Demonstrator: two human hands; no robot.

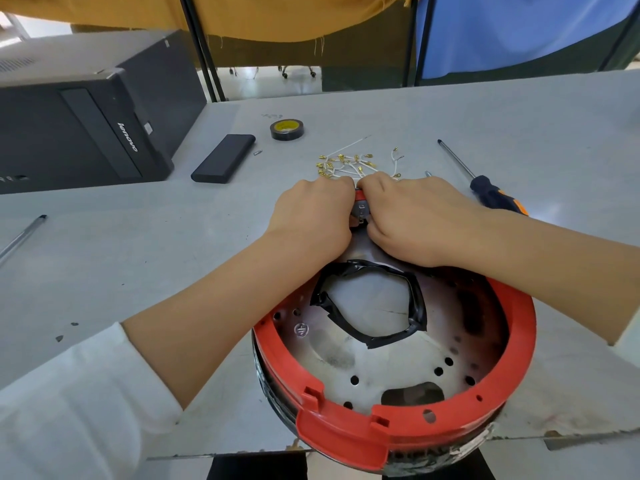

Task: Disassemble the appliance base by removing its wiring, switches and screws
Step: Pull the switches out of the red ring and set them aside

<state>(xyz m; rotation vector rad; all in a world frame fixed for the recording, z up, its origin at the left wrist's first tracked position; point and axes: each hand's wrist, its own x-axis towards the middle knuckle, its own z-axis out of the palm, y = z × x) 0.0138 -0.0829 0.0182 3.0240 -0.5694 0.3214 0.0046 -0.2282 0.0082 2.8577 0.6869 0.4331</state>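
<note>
The round appliance base [408, 427] has a red plastic rim and a metal floor with a hole edged in black tape [370, 303]. It stands at the table's near edge. My left hand [311, 216] and my right hand [412, 216] meet at the base's far rim, both with curled fingers gripping a small part with a metal tab [361, 209] set in the rim. What the fingertips do is hidden. Several white wires with brass terminals [346, 164] lie loose on the table just beyond my hands.
A screwdriver [485, 185] with a black and orange handle lies to the right. A roll of black tape [287, 129], a black flat case [223, 158] and a black computer tower [79, 112] sit at the left and back. A thin rod [20, 237] lies far left.
</note>
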